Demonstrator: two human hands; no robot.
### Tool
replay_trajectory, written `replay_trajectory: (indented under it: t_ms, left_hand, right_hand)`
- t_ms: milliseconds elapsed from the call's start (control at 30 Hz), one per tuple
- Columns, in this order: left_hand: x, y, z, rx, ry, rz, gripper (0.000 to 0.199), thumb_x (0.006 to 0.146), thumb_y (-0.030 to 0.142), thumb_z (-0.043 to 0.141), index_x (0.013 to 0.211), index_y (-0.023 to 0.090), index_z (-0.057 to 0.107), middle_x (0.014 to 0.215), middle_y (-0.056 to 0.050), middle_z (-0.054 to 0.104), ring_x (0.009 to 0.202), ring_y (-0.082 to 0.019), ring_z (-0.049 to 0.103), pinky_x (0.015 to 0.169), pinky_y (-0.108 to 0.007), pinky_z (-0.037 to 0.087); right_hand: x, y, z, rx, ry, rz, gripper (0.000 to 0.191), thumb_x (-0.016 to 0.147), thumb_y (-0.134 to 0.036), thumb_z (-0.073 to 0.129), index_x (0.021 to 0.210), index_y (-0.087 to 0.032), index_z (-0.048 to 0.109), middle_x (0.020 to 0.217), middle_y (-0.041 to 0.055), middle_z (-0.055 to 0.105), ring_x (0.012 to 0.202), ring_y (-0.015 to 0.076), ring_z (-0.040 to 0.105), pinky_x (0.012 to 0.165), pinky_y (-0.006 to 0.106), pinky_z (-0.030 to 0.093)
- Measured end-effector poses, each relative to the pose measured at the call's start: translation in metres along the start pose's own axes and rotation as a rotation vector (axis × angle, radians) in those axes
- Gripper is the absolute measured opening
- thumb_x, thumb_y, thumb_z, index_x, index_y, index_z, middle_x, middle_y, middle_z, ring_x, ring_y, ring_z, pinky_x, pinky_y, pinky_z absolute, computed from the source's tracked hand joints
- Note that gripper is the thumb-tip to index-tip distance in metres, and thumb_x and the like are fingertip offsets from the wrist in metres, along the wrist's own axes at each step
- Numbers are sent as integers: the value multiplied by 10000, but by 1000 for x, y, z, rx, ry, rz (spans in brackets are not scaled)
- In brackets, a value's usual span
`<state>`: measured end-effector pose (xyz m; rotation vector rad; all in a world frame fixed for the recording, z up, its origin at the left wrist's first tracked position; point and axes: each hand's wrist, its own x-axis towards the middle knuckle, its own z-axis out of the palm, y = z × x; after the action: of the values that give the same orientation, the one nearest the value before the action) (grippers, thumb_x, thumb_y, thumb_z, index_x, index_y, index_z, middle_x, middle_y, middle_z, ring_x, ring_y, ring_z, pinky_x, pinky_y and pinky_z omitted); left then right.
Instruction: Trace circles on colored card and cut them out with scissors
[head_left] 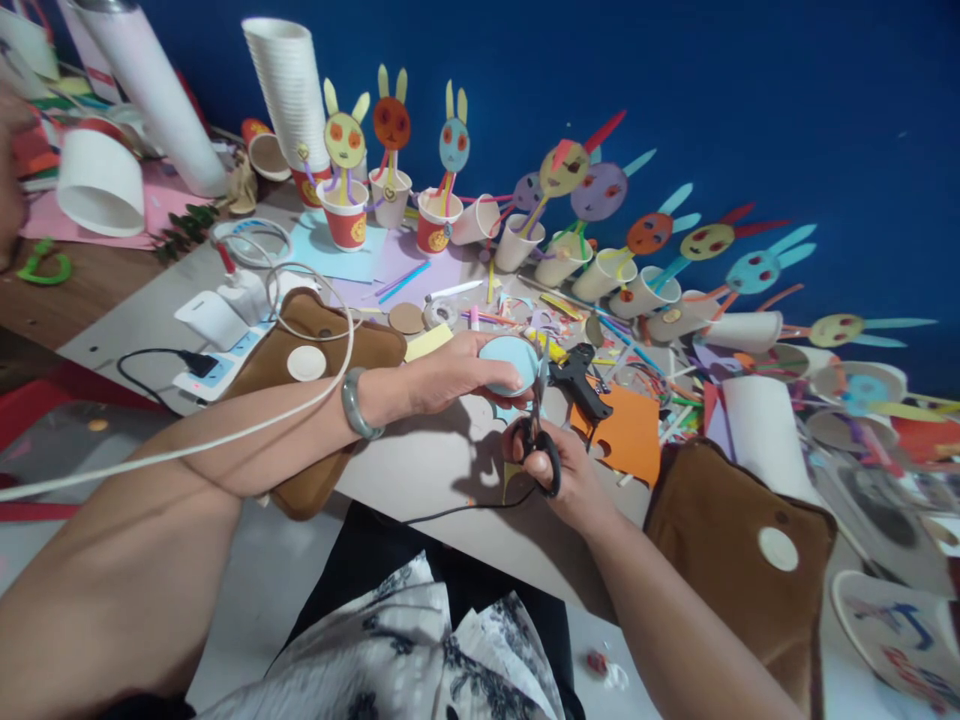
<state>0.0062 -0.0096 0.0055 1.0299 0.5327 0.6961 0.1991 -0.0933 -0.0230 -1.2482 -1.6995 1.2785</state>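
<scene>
My left thumb covers part of the blue disc. My right fingers partly hide the scissors' handles. The far-right cups are blurred. The frame's left edge cuts off another hand. Markings on the power strip are too small to read.

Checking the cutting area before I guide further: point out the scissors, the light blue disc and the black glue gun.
Scissors (553,462): head view, black handle loop.
Light blue disc (504,358): head view, upper face.
Black glue gun (576,375): head view, body.
</scene>
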Motion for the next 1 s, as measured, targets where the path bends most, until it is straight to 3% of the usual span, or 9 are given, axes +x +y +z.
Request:
replay_trajectory:
  t_ms: [1000]
  left_hand:
    - [1,-1,0,3,5,14,159,667,193,685,795,108,645,708,-26,666,662,-117,634,687,-247,521]
  right_hand:
    - [0,11,2,24,49,-10,667,737,-859,638,641,-210,518,644,-1,542,611,152,459,579,297,369]
